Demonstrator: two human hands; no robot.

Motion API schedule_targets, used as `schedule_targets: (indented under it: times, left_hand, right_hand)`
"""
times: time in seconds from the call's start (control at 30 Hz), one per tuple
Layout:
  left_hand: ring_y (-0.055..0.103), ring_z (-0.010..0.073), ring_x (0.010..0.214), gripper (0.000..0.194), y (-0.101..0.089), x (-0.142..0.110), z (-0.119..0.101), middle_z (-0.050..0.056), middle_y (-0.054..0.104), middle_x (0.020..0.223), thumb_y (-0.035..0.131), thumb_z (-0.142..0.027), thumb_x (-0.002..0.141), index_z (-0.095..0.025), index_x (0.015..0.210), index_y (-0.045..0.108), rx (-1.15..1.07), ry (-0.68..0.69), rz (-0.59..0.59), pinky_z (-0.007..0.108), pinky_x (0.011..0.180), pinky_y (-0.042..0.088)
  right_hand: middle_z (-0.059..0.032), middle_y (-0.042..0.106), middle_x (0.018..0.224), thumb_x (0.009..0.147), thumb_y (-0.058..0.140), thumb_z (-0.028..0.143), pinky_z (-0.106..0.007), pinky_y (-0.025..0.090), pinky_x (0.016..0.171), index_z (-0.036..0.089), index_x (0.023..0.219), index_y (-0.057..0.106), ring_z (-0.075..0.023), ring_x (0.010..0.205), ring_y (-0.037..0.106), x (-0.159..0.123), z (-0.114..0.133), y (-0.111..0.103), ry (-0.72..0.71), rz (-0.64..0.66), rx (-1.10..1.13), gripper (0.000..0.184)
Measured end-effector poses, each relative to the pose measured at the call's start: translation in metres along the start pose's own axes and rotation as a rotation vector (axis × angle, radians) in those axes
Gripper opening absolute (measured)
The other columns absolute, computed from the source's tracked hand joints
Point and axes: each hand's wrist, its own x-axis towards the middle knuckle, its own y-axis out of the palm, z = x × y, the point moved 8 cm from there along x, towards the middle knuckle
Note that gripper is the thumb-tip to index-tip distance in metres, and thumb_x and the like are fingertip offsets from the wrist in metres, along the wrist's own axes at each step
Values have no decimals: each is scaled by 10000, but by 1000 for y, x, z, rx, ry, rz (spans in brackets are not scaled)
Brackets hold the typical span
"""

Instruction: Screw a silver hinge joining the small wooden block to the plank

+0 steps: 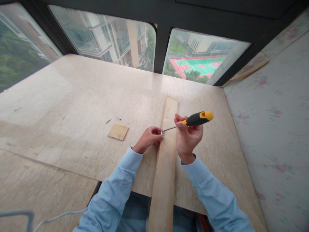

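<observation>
"While you sat over the desk point(72, 93), where was the small metal piece point(162, 132)?"

"It was at the left edge of the pale board point(164, 174), which ran from 12 o'clock down to 6 in front of you. Your left grip point(150, 138) lay at its 9 o'clock, thumb and fingers pinching it."

"And your right grip point(189, 137)?"

"At the metal piece's 3 o'clock, wrapped around the screwdriver point(196, 119). The yellow end of the handle pointed to about 2 o'clock, while the shaft slanted down over the board and reached the metal piece."

"What else lay about you?"

"At 9 o'clock, well apart from the board, a square tan plate point(118, 132) with small holes lay flat. Two slim bits point(108, 121), too tiny to name surely, lay just beyond it, around its 11 and 12. The flowered wall point(275, 129) rose at 3."
</observation>
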Motion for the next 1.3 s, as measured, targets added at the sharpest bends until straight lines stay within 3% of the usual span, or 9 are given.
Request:
schedule_targets:
  times: [0.17, 0.33, 0.5, 0.63, 0.77, 0.93, 1.03, 1.2, 1.3]
  left_hand:
    - [581, 81, 587, 321, 1, 2, 1, 29, 647, 871, 714, -88, 660, -110, 966, 623, 4, 6, 8, 187, 459, 439]
    - [586, 83, 585, 303, 0, 2, 1, 33, 652, 865, 697, -82, 663, -114, 956, 628, 6, 10, 10, 187, 460, 439]
    - [579, 79, 573, 296, 1, 2, 1, 28, 650, 857, 697, -90, 652, -119, 939, 630, 1, 19, 19, 188, 459, 438]
    - [580, 79, 579, 283, 1, 2, 2, 25, 644, 856, 694, -90, 651, -120, 923, 623, -4, 25, 16, 185, 464, 441]
    - [584, 82, 586, 290, 1, 2, 2, 25, 643, 859, 693, -93, 655, -121, 933, 618, 1, 17, 23, 186, 468, 446]
    - [588, 82, 588, 287, 1, 1, 0, 23, 642, 849, 698, -94, 647, -121, 922, 618, -1, 22, 23, 187, 477, 447]
    - [589, 81, 584, 285, 2, 1, 0, 28, 651, 855, 697, -103, 649, -120, 923, 621, -3, 21, 34, 185, 474, 441]
    - [582, 79, 567, 303, 0, 2, 1, 28, 659, 841, 707, -104, 644, -122, 937, 630, -5, 21, 22, 182, 466, 433]
    - [576, 77, 558, 308, 0, 3, 2, 29, 662, 833, 723, -112, 641, -123, 936, 635, -10, 17, 19, 183, 466, 429]
  right_hand:
    - [42, 728, 852, 683, 852, 218, -502, 593, 934, 214, 902, 607, -221, 918, 757, 1, -3, -3, 41, -40, 40, 329]
    - [-53, 760, 1033, 814, 743, 313, -543, 554, 967, 205, 972, 659, -235, 977, 738, -1, -7, 2, 68, 59, -23, 209]
    - [-100, 653, 1300, 925, 536, 506, -542, 469, 1045, 240, 1140, 676, -269, 1224, 615, -2, -11, 13, 10, 277, -91, 370]
    - [-86, 640, 1219, 928, 472, 590, -467, 519, 959, 266, 1240, 621, -236, 1123, 627, -5, -14, 10, -28, 306, -190, 474]
    - [-17, 614, 996, 835, 688, 486, -391, 531, 897, 277, 1207, 619, -171, 919, 632, -5, -12, 1, -58, 197, -261, 433]
    - [-29, 649, 987, 738, 793, 447, -397, 555, 860, 224, 1150, 653, -174, 879, 646, -3, -8, -1, -29, 115, -363, 489]
    - [15, 670, 892, 725, 819, 365, -389, 580, 845, 239, 1191, 648, -151, 804, 680, -4, -8, -1, 10, 87, -278, 513]
    - [-29, 742, 1041, 828, 728, 302, -469, 534, 999, 241, 1191, 645, -200, 1007, 721, -3, -10, 2, 54, 104, -85, 377]
    - [-59, 706, 1221, 861, 687, 315, -536, 455, 1084, 279, 1311, 537, -225, 1189, 655, 0, -6, 10, 45, 186, 8, 476]
